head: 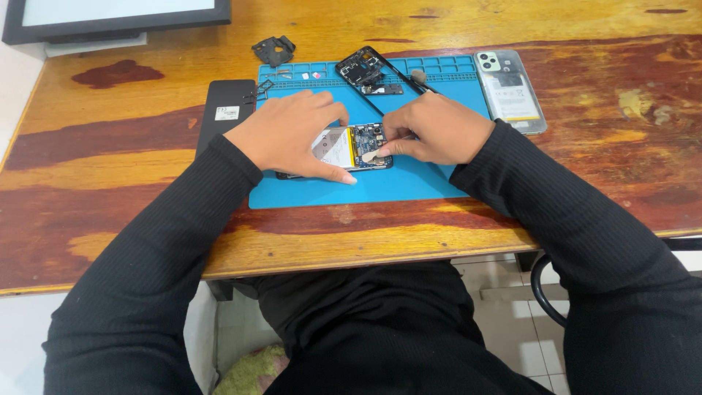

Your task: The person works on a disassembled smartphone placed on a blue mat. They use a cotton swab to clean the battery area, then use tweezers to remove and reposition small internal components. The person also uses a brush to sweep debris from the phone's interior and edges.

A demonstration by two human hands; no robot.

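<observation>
1. Opened smartphone [355, 146] lies back-side up near the middle of our blue repair mat [409, 183], its long axis running left to right across us; the pale battery sits toward the left, the exposed circuit board toward the right.
2. Our left hand [289, 135] covers the phone's left half and pins it down, fingers spread flat over the far edge and the thumb hooked along the near edge; it presses more than it clasps.
3. Our right hand [439, 130] is pinched around a thin pale prying tool [371, 154], whose tip touches the board end of the phone. The tool reaches leftward from that hand, so the right hand is the nearer one to the board.
4. Open mat lies along the near side of the phone and to its right; the near mat edge sits well inside the wooden table [110, 212].
5. Behind our hands it is more crowded: a detached phone frame [363, 71] rests on the mat's far tray strip, a small black bracket [273, 50] lies just past it, and a long black tool runs out from behind the right hand.
6. A black rectangular panel [223, 113] lies just left of the mat, and a second phone with a clear back [510, 91] lies at its right edge, well apart from the grip.
</observation>
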